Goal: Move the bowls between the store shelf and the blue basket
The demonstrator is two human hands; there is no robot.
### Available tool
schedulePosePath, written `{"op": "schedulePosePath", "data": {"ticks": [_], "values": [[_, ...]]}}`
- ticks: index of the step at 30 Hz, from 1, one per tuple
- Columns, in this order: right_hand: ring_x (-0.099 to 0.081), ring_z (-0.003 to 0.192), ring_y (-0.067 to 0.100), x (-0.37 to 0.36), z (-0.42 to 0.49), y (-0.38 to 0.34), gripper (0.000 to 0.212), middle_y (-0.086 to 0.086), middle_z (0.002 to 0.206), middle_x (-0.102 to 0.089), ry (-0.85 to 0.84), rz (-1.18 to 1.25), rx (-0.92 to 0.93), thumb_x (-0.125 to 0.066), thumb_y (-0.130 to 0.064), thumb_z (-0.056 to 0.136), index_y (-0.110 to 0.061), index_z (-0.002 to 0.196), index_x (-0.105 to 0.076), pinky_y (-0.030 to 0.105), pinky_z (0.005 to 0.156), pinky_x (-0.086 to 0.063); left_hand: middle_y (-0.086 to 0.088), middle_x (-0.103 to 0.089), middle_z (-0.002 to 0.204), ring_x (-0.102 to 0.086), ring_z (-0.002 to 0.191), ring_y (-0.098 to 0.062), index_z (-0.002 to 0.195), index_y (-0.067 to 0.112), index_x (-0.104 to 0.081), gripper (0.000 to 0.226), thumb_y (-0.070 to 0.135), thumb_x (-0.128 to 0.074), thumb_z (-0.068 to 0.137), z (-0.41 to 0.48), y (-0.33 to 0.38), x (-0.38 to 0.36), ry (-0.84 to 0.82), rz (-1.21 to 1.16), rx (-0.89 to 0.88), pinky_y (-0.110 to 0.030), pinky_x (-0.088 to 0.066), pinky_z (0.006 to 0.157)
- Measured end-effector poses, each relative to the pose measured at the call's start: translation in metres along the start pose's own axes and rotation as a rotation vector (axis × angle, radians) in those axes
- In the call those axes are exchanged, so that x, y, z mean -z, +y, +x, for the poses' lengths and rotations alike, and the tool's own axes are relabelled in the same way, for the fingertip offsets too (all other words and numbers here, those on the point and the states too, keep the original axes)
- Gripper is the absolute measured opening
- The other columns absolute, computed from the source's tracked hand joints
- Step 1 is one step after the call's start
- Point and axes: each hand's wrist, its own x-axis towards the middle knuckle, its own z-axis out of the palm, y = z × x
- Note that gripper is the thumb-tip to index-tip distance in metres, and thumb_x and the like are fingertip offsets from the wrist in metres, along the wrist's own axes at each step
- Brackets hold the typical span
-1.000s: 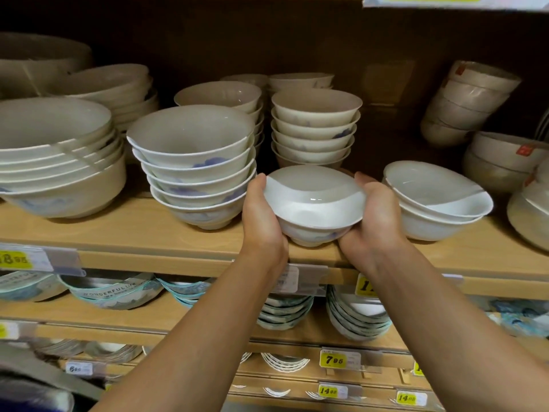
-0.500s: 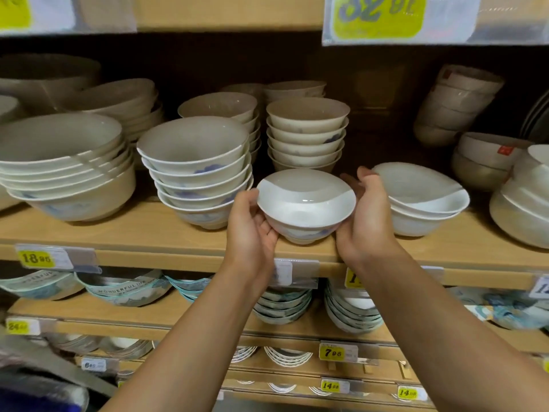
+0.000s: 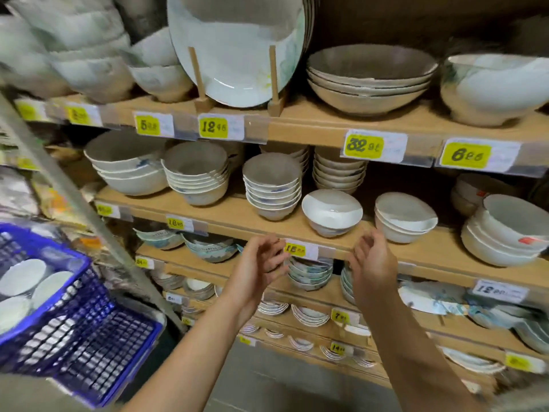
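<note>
**Store shelves full of crockery: one bowl stands on the shelf, others lie in the basket**

Wooden store shelves run across the whole view, loaded with stacks of bowls and plates, with yellow price labels along each edge.

At the far left, low down, sits the blue basket (image 3: pixel 89 337). Inside it lie at least three pale bowls (image 3: pixel 22 276), close together. How many more are under them I cannot tell, because that corner is blurred.

Further right is the left hand (image 3: pixel 258 269), raised in front of the middle shelf (image 3: pixel 231 217), just below its edge. Its fingers (image 3: pixel 274 246) are loosely curled and hold nothing.

Between the two hands and a little above them, a single white bowl (image 3: pixel 332 211) stands upright near the front of the shelf. Neither hand touches it.

The right hand (image 3: pixel 372 263) mirrors the left one. Its fingers are also relaxed and empty, near the shelf edge.

Just to the right of the single bowl stands a short stack of similar bowls (image 3: pixel 404 217).

In my judgement, this one bowl is done: it rests on the shelf and both hands are free. The task sentence does not say which way the bowls must go. If they go to the shelf, the bowls in the basket are left to move, so the work seems only partly finished.
</note>
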Motion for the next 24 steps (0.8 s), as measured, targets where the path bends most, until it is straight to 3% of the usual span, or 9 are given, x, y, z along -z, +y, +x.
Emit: {"op": "schedulePosePath", "data": {"ticks": [4,8,11,17,21,24], "values": [[-0.044,0.134,0.024,0.002,-0.053,0.01,0.038,0.013,0.145,-0.047,-0.097,0.021,-0.022,-0.033,-0.025,0.103,-0.006,0.133,-0.047,0.038,0.114,-0.033,-0.01,-0.07,0.117,-0.067,0.105,-0.025,0.115,0.006,-0.064,0.051,0.037,-0.056,0.075,-0.084,0.027,0.052,0.043,-0.059,-0.065,-0.04,-0.053,0.088],[-0.056,0.121,0.028,-0.027,-0.117,0.048,0.025,0.011,0.12,-0.062,-0.248,-0.133,-0.054,-0.04,-0.022,0.101,-0.009,0.11,-0.06,0.039,0.103,-0.04,-0.018,-0.069,0.113,-0.069,0.094,-0.029,0.113,-0.001,-0.064,0.048,0.031,-0.047,0.082,-0.158,0.039,0.119,0.131,-0.132,-0.121,-0.039,-0.057,0.074],[-0.062,0.108,0.029,-0.066,-0.167,0.09,0.028,0.018,0.12,-0.063,-0.338,-0.175,-0.113,-0.039,-0.017,0.101,-0.002,0.106,-0.061,0.041,0.101,-0.043,-0.019,-0.071,0.107,-0.07,0.081,-0.025,0.109,-0.002,-0.063,0.042,0.026,-0.039,0.089,-0.204,0.047,0.176,0.23,-0.172,-0.17,-0.034,-0.058,0.063],[-0.068,0.094,0.027,-0.151,-0.265,0.18,0.03,0.013,0.103,-0.07,-0.537,-0.232,-0.245,-0.04,-0.022,0.101,-0.005,0.099,-0.064,0.036,0.077,-0.051,-0.017,-0.072,0.098,-0.063,0.084,-0.03,0.104,0.0,-0.063,0.041,0.022,-0.03,0.096,-0.278,0.067,0.306,0.488,-0.254,-0.236,-0.036,-0.052,0.067],[-0.069,0.095,0.025,-0.191,-0.307,0.234,0.03,0.012,0.104,-0.071,-0.608,-0.289,-0.298,-0.04,-0.023,0.102,-0.007,0.102,-0.065,0.034,0.076,-0.052,-0.016,-0.07,0.101,-0.061,0.087,-0.03,0.104,0.001,-0.063,0.041,0.022,-0.028,0.096,-0.316,0.068,0.382,0.615,-0.315,-0.217,-0.04,-0.047,0.073],[-0.071,0.091,0.02,-0.214,-0.327,0.267,0.028,0.009,0.104,-0.073,-0.677,-0.381,-0.313,-0.042,-0.024,0.101,-0.01,0.103,-0.066,0.032,0.072,-0.052,-0.012,-0.073,0.092,-0.061,0.085,-0.029,0.1,0.003,-0.062,0.04,0.023,-0.028,0.096,-0.332,0.067,0.424,0.679,-0.353,-0.195,-0.038,-0.045,0.073]]}}
